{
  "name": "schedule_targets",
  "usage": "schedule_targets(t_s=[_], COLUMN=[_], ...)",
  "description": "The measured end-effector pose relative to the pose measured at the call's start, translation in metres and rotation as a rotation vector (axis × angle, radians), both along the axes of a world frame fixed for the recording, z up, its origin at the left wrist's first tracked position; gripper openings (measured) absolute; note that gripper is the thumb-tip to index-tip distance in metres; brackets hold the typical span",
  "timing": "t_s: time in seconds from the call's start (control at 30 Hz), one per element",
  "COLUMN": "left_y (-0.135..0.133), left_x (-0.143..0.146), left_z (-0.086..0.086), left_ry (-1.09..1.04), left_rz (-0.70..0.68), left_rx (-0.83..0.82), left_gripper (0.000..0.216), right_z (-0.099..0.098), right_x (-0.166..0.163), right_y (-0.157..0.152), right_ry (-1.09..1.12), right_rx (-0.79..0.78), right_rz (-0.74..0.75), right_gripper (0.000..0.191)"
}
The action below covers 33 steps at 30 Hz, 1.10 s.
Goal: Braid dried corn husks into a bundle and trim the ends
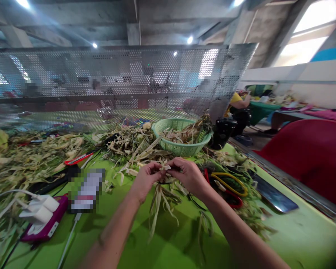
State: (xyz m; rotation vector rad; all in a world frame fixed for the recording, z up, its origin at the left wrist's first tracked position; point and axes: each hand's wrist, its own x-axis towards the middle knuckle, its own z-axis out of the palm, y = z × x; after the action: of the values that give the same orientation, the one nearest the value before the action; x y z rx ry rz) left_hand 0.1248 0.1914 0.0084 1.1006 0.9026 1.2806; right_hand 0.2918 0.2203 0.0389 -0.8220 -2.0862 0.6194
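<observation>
My left hand (147,178) and my right hand (187,175) meet over the green tabletop (128,228), fingertips pinched together. Between them is a small pale piece of dried plant leaf (165,167), its exact shape partly covered by the fingers. Below the fingers hangs or lies a bunch of long dry leaf strips (158,205); I cannot tell whether it joins the held piece. Just beyond the hands stands a light green plastic basket (182,149) with dry leaves in it. Scissors with yellow and red handles (231,184) lie right of my right hand.
A phone (86,190) and a purple power strip (54,218) with white plugs lie left, cables trailing. Dried plant heaps (44,157) and a red-edged tool (78,159) sit behind them. A dark phone (274,194) and red chair (310,157) are right; a perforated metal screen (114,86) stands behind.
</observation>
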Motion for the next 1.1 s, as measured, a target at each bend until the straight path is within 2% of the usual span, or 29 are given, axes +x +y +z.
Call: schedule_targets(t_s=[0.17,0.3,0.37,0.53,0.67,0.8,0.93,1.1], left_y=[-0.001,-0.001,-0.001,-0.002,-0.005,-0.005,-0.002,0.001], left_x=[0.002,0.003,0.004,0.004,0.006,0.006,0.004,0.004], left_z=[0.001,0.002,0.002,0.001,0.003,0.004,0.003,0.003], left_ry=[-0.043,-0.071,-0.05,0.084,0.11,0.137,0.107,0.025], left_rz=[0.054,0.078,0.069,0.029,0.006,0.025,0.112,0.19], left_rx=[-0.029,-0.027,-0.015,0.02,0.064,0.09,0.044,-0.007], left_gripper=[0.024,0.021,0.02,0.023,0.026,0.026,0.025,0.023], right_z=[-0.011,-0.011,-0.009,-0.015,-0.02,-0.017,-0.015,-0.01], right_x=[-0.007,-0.01,-0.01,-0.01,-0.008,-0.008,-0.011,-0.014], right_y=[0.0,-0.001,-0.002,0.002,0.006,0.005,0.001,-0.002], right_ry=[0.129,0.305,0.321,0.292,0.267,0.285,0.338,0.364], right_rx=[-0.135,-0.366,-0.417,-0.297,-0.238,-0.286,-0.362,-0.302], right_rz=[-0.074,0.066,0.108,-0.06,-0.101,-0.093,-0.055,-0.072], right_gripper=[0.008,0.026,0.029,0.018,0.016,0.018,0.022,0.02])
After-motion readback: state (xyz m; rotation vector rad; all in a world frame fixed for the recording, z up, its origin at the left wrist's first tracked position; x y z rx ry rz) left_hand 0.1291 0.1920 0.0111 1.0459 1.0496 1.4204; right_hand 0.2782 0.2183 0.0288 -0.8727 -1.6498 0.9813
